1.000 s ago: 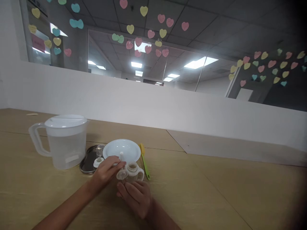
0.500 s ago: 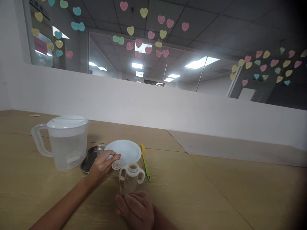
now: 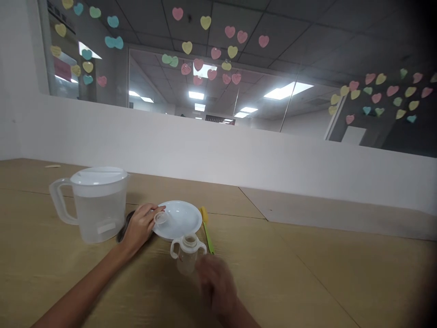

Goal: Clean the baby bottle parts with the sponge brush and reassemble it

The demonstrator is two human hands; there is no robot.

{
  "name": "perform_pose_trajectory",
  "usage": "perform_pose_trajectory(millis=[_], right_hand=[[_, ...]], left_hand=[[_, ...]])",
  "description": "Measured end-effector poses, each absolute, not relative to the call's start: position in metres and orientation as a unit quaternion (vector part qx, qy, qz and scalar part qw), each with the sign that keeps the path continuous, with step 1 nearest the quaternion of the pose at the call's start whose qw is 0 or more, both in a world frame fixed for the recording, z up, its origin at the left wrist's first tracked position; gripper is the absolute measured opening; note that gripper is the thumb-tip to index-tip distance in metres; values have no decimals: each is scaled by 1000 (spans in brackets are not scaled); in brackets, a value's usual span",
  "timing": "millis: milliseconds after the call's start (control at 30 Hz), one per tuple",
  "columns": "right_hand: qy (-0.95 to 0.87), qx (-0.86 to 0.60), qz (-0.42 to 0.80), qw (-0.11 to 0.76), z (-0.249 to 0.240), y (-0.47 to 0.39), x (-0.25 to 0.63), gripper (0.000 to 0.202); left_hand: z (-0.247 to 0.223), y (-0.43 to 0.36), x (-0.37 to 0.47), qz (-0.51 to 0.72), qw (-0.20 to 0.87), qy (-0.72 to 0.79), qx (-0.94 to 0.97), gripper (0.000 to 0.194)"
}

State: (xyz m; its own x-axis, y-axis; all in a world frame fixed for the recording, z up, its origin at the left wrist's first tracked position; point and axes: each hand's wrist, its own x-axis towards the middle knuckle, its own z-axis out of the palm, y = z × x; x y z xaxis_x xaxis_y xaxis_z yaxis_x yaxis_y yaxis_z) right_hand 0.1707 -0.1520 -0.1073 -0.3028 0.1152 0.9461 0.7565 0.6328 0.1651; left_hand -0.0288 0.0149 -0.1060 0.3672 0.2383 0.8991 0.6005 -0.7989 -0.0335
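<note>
Translucent cap (image 3: 160,218) is clamped in left hand (image 3: 139,226); right hand (image 3: 218,283) too blurred to tell.

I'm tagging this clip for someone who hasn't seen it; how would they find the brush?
Start at the large pitcher and go right to the white bowl. The brush lies just past its right rim. Its yellow head and green handle set it apart from the bowl and clear bottle.
</note>
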Motion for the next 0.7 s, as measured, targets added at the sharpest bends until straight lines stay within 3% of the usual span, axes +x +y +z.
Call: perform_pose_trajectory(millis=[100,200,400,700], right_hand=[[-593,-384,-205,677,-98,-130,179,26],[-502,-464,-52,728,-101,-105,189,29],[-514,-518,63,681,-121,-79,208,43],[-567,-553,109,600,-140,-64,216,52]], left_hand=[[-96,16,-23,-432,209,-254,-839,25],[-84,22,-12,-335,235,-242,-880,23],[-82,40,7,-194,45,-261,-944,25],[-94,45,14,-247,-89,-305,-916,33]])
